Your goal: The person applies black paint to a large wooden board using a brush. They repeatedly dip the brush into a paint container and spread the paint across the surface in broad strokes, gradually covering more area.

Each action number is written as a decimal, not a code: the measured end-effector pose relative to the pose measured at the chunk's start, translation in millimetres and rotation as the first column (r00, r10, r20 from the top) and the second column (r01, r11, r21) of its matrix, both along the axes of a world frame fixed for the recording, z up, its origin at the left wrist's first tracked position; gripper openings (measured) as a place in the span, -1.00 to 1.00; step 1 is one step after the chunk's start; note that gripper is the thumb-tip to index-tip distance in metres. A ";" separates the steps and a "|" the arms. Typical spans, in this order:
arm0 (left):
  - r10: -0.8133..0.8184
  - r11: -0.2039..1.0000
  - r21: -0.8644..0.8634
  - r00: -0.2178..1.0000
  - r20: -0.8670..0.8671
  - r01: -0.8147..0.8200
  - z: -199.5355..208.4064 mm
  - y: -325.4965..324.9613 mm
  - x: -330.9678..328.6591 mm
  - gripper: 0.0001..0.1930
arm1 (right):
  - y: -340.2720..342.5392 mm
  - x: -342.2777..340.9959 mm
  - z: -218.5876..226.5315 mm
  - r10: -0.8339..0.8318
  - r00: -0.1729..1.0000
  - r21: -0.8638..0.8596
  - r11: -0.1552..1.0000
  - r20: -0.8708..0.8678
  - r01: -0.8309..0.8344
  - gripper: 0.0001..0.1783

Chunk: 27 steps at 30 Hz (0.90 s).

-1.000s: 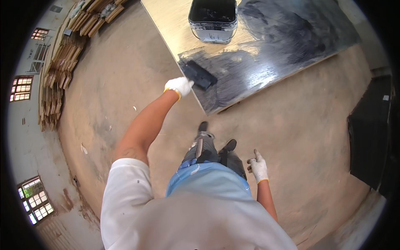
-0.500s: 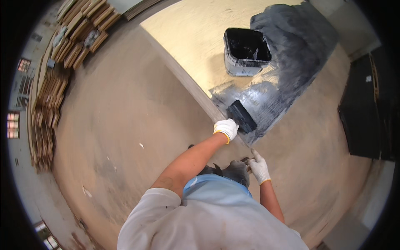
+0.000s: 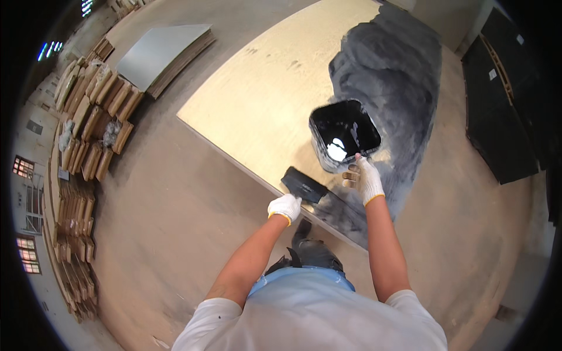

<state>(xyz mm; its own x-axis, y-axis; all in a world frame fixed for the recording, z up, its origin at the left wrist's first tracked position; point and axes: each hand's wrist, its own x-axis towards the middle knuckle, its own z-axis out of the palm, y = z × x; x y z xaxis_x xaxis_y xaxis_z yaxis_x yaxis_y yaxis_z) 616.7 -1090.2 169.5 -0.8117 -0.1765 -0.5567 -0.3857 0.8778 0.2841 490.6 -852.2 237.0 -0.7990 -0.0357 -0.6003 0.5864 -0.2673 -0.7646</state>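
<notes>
My left hand (image 3: 284, 207), in a white knit glove, is closed round the handle of a wide, black-coated spreader (image 3: 305, 185). The spreader's flat head lies over the near edge of the pale board (image 3: 252, 99), beside its black-smeared part. My right hand (image 3: 365, 180), gloved too and stained dark at the fingers, is open at the near rim of a square bucket (image 3: 319, 146). Whether a fingertip touches the rim I cannot tell. Black liquid with a bright reflection fills the bucket's inside. Dark coating (image 3: 392, 76) covers the board's right side in uneven strokes.
Stacked wooden panels (image 3: 88, 123) line the left wall. A low pile of sheets with a grey top (image 3: 167, 55) lies at the far left. Large black panels (image 3: 497, 99) stand on the right. Brown floor (image 3: 164, 234) surrounds the board.
The spreader has moved left along the board's near edge with my left hand. My right hand has risen from beside my body to the bucket. The view has shifted too.
</notes>
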 end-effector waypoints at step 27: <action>-0.523 0.776 0.416 0.853 0.004 0.474 -89.0 -225.8 -108.8 -0.46 | -461.3 -128.9 -28.7 -0.146 0.960 0.110 0.978 -0.238 0.176 -0.48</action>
